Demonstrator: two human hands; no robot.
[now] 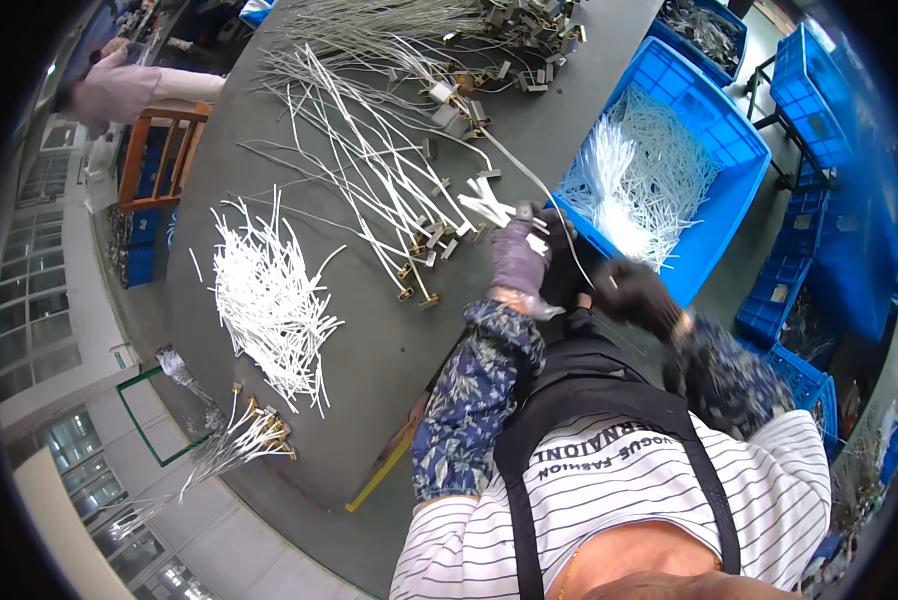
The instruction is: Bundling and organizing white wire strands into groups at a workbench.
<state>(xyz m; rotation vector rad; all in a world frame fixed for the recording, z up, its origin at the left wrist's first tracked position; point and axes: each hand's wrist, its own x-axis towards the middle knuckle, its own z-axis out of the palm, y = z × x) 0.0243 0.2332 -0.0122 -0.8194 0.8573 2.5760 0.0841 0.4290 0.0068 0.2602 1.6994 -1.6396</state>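
Hovering by the blue crate [726, 230]: right hand [637, 297], curled at white wire [519, 163], can't tell if gripping; left hand [521, 255], clasping white tubes [484, 204] left of crate; tube pile [269, 300] on table [384, 350], farther left of crate

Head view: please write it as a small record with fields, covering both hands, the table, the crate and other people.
left hand: purple-gloved, holding a bunch of short white tubes
right hand: dark-gloved, at a thin white cable; grip too blurred to tell
table: grey; loose pile of white tubes on its left, white cables with metal-ended connectors farther in
crate: blue, right of the table, holding whitish strands
other people: one person in a pink top, upper left
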